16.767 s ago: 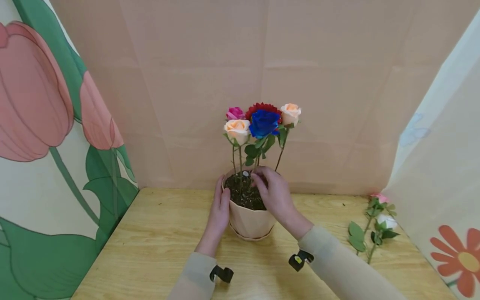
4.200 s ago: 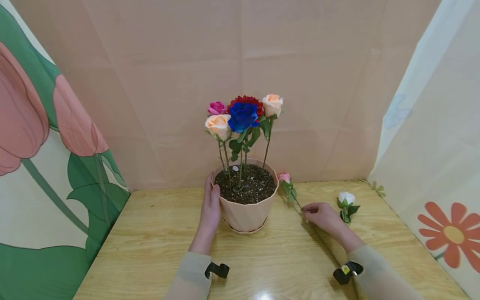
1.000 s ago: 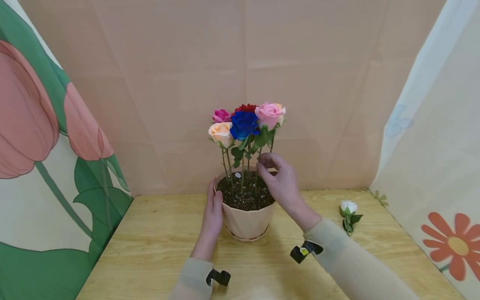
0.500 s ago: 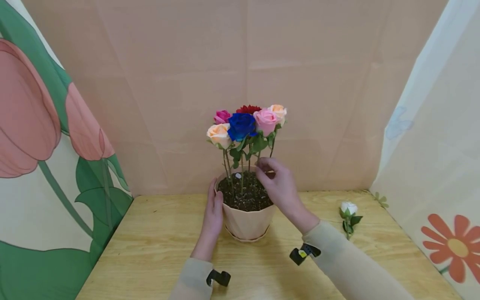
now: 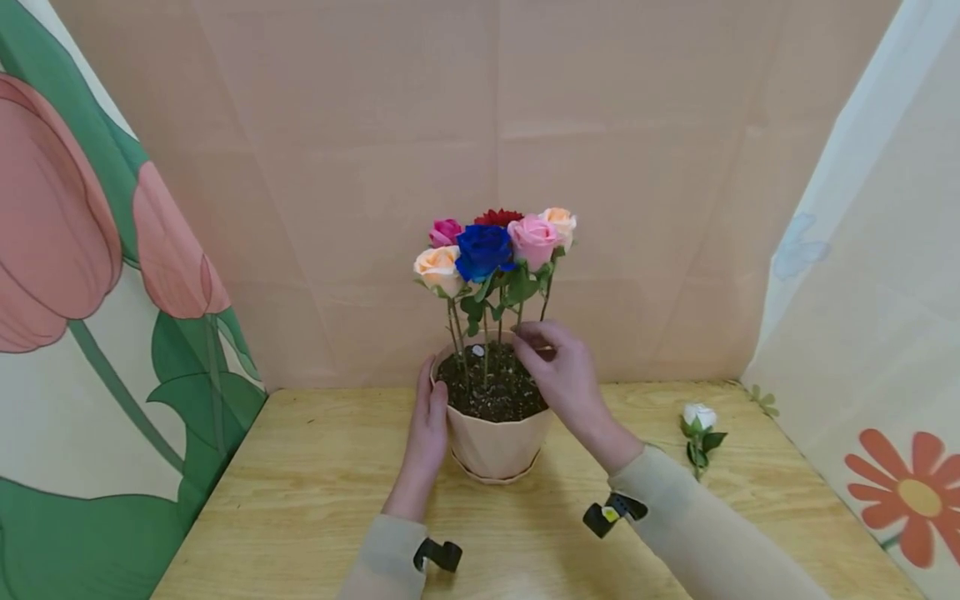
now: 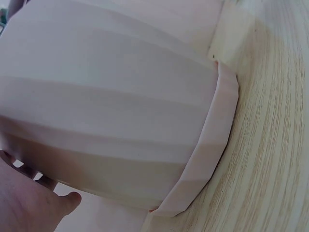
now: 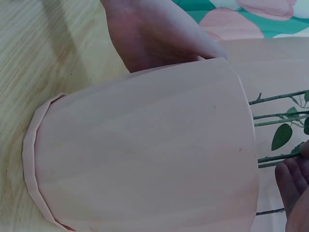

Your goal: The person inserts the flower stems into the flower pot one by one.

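Observation:
A faceted, pale peach flowerpot full of dark soil stands on a matching saucer. Thumb and fingers of the right hand pinch the stem of a pink rose low down, just above the soil at the pot's right. The left hand rests along the pot's left side, fingers extended, thumb near the front rim. Around the pink rose stand a blue rose, a red flower, a magenta rose and two peach roses, one left, one right.
On the wooden table, to the right, lies a white rose with green leaves, its lower stem hidden by the right forearm. A plain backdrop hangs right behind the pot. Printed flower panels border both sides.
The pink rose lay on the table earlier, then beside the pot under the right hand; now it stands in the pot. Over the last second it has gone slightly lower and left. Left hand stays.

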Available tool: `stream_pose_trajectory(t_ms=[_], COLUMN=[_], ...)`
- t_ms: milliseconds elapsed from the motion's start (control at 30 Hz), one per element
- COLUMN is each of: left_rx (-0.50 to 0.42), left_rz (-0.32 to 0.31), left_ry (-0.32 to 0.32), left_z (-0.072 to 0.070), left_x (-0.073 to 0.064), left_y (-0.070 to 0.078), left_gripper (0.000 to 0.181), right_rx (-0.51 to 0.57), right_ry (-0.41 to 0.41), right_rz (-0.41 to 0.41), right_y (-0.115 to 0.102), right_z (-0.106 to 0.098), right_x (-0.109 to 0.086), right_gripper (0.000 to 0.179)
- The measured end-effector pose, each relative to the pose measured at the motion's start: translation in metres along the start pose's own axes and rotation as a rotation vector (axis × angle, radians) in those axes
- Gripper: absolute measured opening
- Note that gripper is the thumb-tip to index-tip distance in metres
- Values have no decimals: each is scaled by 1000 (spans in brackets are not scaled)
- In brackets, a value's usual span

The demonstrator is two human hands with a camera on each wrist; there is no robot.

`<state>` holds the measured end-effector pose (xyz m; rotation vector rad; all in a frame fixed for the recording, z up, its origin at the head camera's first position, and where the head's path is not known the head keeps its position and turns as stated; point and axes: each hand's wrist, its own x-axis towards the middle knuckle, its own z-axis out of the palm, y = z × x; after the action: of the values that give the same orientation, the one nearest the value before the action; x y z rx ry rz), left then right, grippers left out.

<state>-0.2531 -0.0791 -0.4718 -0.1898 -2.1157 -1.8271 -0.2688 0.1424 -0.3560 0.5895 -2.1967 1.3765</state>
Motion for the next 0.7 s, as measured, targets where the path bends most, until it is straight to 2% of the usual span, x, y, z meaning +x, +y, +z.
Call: stream_pose_trajectory(t_ms=[300, 700], left_rx=[-16, -25], left_rz=[-10, -12], left_ry=[10, 12], left_z=[0, 0], left_x=[0, 0], left_y=[0, 3], left_gripper=[56, 56], right_rx=[11, 16], right_ry=[27, 27], right_rz=[53, 115], right_y=[-1, 1], right_z=[-2, -17], right_x=[-3, -9], right_gripper=[18, 31])
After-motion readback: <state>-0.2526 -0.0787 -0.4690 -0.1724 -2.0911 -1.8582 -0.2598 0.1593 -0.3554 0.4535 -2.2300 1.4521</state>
